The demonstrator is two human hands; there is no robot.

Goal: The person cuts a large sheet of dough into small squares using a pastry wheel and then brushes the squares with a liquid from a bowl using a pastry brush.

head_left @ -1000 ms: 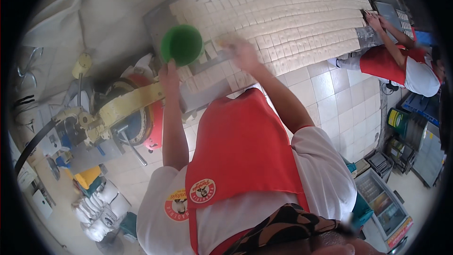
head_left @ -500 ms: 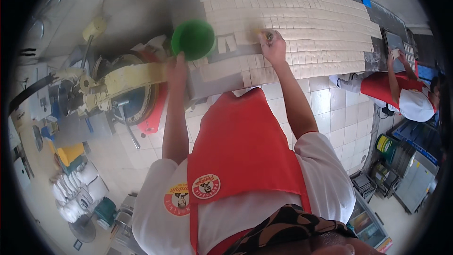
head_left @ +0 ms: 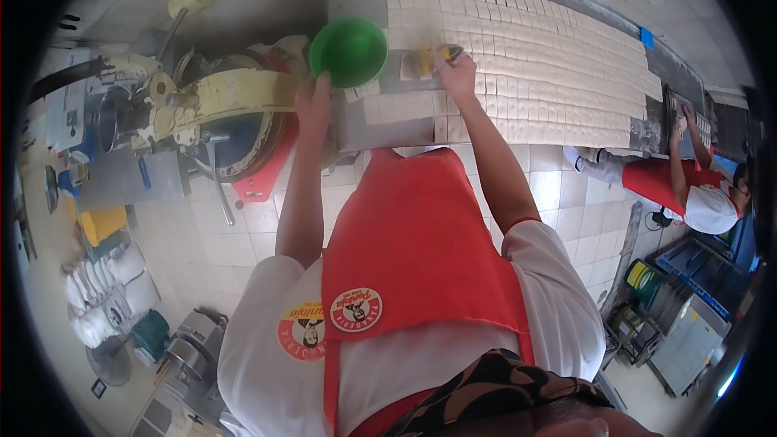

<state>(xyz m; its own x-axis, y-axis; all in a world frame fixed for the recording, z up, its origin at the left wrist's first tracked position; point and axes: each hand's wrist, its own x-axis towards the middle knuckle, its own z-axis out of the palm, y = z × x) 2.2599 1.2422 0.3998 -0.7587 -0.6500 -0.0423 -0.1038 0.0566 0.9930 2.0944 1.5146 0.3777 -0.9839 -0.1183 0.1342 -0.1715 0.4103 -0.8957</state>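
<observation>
My left hand [head_left: 316,103] grips the rim of a round green bowl [head_left: 350,53], holding it above the left end of a table. Rows of pale rectangular dough pieces [head_left: 558,73] cover most of that table. Over the left part of the rows, my right hand [head_left: 458,79] is closed around a brush [head_left: 425,62] with yellowish bristles, blurred by motion. The bristles are over or on the dough; contact cannot be made out. What the bowl holds is too dim to see.
A large cream-coloured mixer [head_left: 235,101] with a bowl stands close to my left arm. At the table's far right end, a co-worker in a red apron [head_left: 668,182] handles pieces near a tray [head_left: 673,113]. Metal racks [head_left: 688,340] stand at the lower right.
My right hand has moved the brush leftward over the dough. The bowl stays in my left hand, slightly farther left relative to the dough. The whole view has shifted a little.
</observation>
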